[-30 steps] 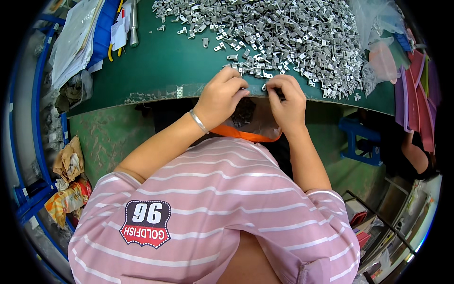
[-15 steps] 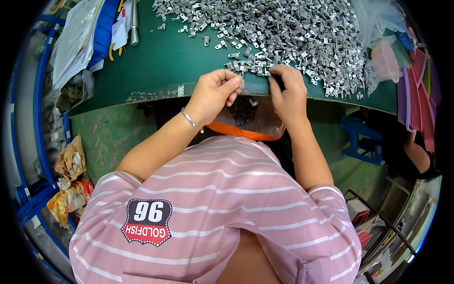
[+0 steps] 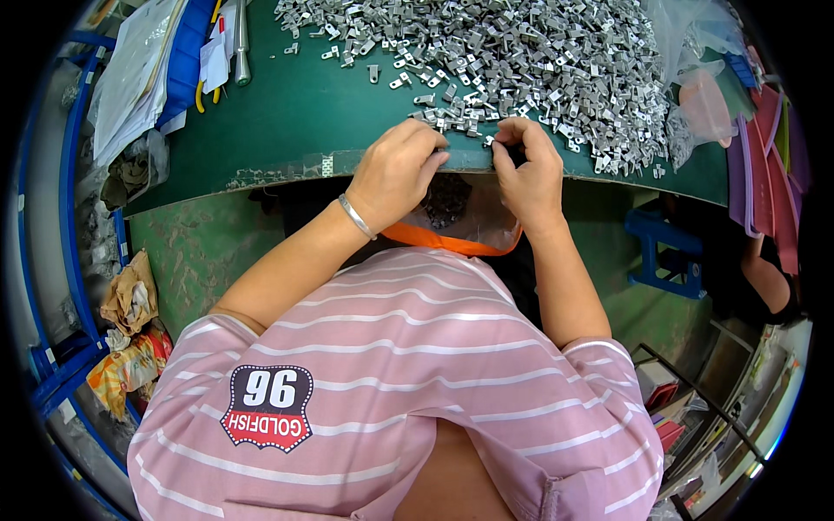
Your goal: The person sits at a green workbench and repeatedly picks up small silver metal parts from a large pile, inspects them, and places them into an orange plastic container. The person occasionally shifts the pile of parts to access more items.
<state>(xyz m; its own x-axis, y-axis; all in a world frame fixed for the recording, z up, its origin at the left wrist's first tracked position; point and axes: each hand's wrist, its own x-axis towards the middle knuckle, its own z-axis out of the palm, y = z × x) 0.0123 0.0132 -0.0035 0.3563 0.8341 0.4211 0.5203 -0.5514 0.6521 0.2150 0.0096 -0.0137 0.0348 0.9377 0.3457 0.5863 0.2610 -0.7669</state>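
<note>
A heap of small bent metal brackets (image 3: 521, 61) covers the far part of the green table (image 3: 252, 130). Between thumb and forefinger, my right hand (image 3: 532, 165) pinches one small metal bracket (image 3: 489, 141) at the heap's near edge. Just left of it, my left hand (image 3: 395, 169) reaches over the table edge with its fingers drawn together by the nearest brackets; its fingertips are partly hidden, and I cannot make out what they hold. Below both hands, against my body, an orange-rimmed bag (image 3: 452, 245) hangs open with dark small pieces inside.
A blue tray (image 3: 184, 74) with papers and tools stands at the far left. Clear plastic bags (image 3: 695, 30) and a pinkish container (image 3: 705, 104) lie right of the heap. A blue stool (image 3: 665, 252) stands on the floor at right; blue shelving (image 3: 78, 217) lines the left.
My left hand has moved from above the bag's opening forward to the heap's edge, and the small piece in its fingers no longer shows. My right hand now shows a bracket between its fingertips.
</note>
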